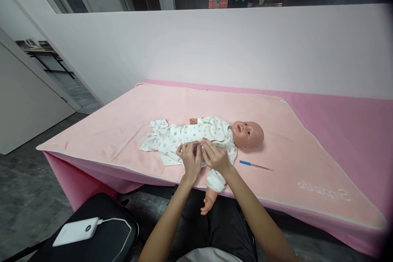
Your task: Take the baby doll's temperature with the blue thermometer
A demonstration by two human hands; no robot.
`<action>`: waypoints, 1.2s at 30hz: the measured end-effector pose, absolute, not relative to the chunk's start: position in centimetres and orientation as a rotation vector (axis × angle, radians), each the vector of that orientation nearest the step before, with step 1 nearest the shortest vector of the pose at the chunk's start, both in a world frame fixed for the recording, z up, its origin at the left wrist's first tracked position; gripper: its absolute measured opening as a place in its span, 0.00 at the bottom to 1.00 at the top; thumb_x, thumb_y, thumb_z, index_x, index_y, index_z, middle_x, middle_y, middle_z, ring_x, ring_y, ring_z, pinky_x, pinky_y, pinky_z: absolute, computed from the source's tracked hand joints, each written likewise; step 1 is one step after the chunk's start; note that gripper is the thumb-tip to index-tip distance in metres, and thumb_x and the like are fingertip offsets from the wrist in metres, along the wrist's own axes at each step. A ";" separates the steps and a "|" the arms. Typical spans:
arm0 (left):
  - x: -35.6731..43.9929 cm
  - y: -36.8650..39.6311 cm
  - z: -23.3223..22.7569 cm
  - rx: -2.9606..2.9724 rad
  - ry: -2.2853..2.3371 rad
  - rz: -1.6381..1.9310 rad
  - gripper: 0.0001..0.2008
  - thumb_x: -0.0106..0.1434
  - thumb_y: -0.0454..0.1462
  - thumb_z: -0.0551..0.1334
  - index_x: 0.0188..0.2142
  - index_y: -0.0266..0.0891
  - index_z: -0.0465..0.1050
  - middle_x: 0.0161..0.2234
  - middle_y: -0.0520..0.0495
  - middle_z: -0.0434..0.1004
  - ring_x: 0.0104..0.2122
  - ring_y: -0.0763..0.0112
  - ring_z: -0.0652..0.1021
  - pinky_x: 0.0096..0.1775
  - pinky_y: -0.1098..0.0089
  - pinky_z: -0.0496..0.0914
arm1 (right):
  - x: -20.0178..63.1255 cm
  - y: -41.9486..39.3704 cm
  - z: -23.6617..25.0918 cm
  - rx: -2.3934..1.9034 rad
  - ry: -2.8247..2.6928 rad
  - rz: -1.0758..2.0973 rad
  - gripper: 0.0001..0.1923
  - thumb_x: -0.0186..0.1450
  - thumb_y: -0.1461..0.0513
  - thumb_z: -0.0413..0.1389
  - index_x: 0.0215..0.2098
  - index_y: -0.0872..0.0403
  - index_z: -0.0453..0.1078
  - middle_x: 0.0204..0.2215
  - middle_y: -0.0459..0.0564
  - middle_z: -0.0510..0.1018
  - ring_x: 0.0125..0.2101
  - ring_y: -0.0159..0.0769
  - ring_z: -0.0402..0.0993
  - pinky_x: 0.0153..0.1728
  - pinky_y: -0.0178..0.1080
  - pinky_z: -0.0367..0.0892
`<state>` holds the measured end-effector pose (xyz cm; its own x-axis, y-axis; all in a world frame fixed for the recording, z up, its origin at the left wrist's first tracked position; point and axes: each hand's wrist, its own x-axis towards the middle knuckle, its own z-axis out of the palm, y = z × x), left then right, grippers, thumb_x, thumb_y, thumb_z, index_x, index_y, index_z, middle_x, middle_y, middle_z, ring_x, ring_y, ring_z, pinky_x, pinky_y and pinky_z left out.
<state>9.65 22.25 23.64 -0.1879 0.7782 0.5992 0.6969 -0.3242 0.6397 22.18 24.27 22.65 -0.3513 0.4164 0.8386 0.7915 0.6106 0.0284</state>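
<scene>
Both hands (204,159) rest on the doll's romper (187,135), fingertips pinching fabric.

a long tabletop (353,123) runs along the white wall, covered in a bright pink sheet that hangs down over its near edge. over the sheet lies a paler pink blanket (123,118) with a light trim, spread flat, its near edge drooping off the front and faint lettering showing at its right end. on the blanket a baby doll (215,135) lies on its back, head to the right, in a white printed sleepsuit, one arm dangling past the edge. just right of it lies a thin blue-handled tool (254,165), apart from the doll.
</scene>
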 end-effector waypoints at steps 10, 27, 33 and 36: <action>9.5 22.3 23.5 1.894 1.770 1.564 0.09 0.65 0.39 0.52 0.35 0.43 0.71 0.35 0.50 0.77 0.40 0.66 0.72 0.50 0.59 0.54 | 21.6 24.3 23.4 -1.069 -2.042 -0.318 0.14 0.66 0.62 0.46 0.45 0.56 0.70 0.37 0.52 0.77 0.31 0.30 0.74 0.30 0.31 0.66; 9.5 22.3 23.4 1.831 1.723 1.623 0.09 0.65 0.40 0.53 0.35 0.43 0.70 0.35 0.52 0.76 0.40 0.68 0.72 0.50 0.61 0.54 | 21.5 24.5 22.9 -1.110 -2.072 -0.406 0.12 0.69 0.61 0.45 0.38 0.55 0.69 0.29 0.47 0.74 0.26 0.27 0.69 0.24 0.32 0.57; 9.6 22.3 23.5 1.824 1.733 1.627 0.09 0.65 0.40 0.53 0.35 0.43 0.70 0.35 0.51 0.76 0.39 0.68 0.72 0.50 0.60 0.54 | 21.5 24.5 22.9 -1.112 -2.071 -0.416 0.12 0.69 0.61 0.45 0.37 0.54 0.69 0.28 0.46 0.74 0.25 0.27 0.69 0.23 0.33 0.56; 9.6 22.3 23.6 1.820 1.737 1.619 0.10 0.65 0.40 0.52 0.34 0.43 0.71 0.35 0.51 0.76 0.39 0.68 0.73 0.51 0.60 0.54 | 21.5 24.5 22.9 -1.122 -2.074 -0.422 0.12 0.69 0.61 0.45 0.37 0.55 0.69 0.28 0.47 0.74 0.25 0.27 0.69 0.23 0.33 0.55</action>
